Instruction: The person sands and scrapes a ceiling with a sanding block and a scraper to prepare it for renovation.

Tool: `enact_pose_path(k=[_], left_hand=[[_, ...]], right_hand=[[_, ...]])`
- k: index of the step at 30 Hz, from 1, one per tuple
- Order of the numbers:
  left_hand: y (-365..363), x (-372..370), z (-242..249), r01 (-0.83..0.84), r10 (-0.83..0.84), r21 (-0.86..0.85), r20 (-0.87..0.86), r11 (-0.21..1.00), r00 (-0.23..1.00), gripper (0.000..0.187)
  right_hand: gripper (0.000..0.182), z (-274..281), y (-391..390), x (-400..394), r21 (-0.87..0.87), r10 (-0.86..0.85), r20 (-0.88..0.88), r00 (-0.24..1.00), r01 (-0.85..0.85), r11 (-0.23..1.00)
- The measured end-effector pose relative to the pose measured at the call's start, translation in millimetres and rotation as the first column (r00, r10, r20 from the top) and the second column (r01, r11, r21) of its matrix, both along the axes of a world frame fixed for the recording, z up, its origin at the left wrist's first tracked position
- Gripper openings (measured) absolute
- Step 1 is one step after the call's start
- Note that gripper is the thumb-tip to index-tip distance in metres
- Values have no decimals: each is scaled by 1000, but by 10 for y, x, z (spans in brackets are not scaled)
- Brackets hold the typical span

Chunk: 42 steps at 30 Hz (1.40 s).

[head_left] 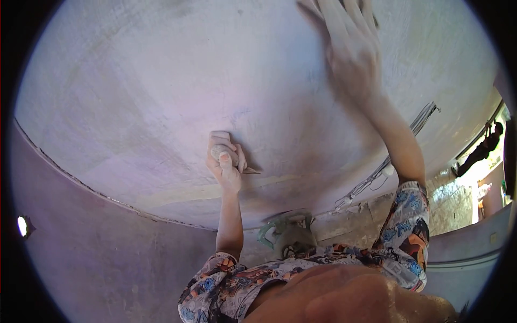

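Observation:
A pale, patchy plastered wall (161,81) fills most of the view. My left hand (223,161), dusty, is closed around a rounded grey object (225,153), with a thin pointed edge showing beside the fingers close to the wall. Higher up on the right, my right hand (353,48) lies against the wall. Its fingers reach the top of the frame, and a dark edge shows under them; what it is stays hidden.
A bundle of grey cables (423,118) hangs from the wall at the right. Below the wall are a greenish object (291,234) and a rough surface. A lamp (22,226) shines at far left. Another person (482,148) is at far right near a bright opening.

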State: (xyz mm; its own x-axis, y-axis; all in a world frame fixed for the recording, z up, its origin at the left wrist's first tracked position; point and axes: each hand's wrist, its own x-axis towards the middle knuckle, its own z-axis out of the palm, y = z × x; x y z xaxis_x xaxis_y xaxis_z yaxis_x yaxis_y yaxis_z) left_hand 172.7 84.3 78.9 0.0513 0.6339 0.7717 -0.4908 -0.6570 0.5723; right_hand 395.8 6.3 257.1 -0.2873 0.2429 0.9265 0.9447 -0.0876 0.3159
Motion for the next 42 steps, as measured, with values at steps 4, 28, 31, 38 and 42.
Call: enact_pose_path(k=[4,28,31,38,42], left_hand=[[45,12,-41,41,-40,-29,44,999,998,55],[-140,30,24,108,-108,-21,-7,994,994,50],[-136,26,9,118,-118,-21,-5,993,993,50],[-138,31,-26,108,-109,-48,-11,993,994,47],[-189,42,-22,78,-81,-55,-56,995,995,46]], right_hand=[[47,306,27,-102,-215,-189,-68,980,171,962],[43,-89,-205,121,125,19,48,999,-24,992],[44,-91,-209,143,75,35,7,999,-35,997],[45,-310,-89,84,158,84,64,994,-93,983],[46,-440,-56,230,157,145,73,987,-155,975]])
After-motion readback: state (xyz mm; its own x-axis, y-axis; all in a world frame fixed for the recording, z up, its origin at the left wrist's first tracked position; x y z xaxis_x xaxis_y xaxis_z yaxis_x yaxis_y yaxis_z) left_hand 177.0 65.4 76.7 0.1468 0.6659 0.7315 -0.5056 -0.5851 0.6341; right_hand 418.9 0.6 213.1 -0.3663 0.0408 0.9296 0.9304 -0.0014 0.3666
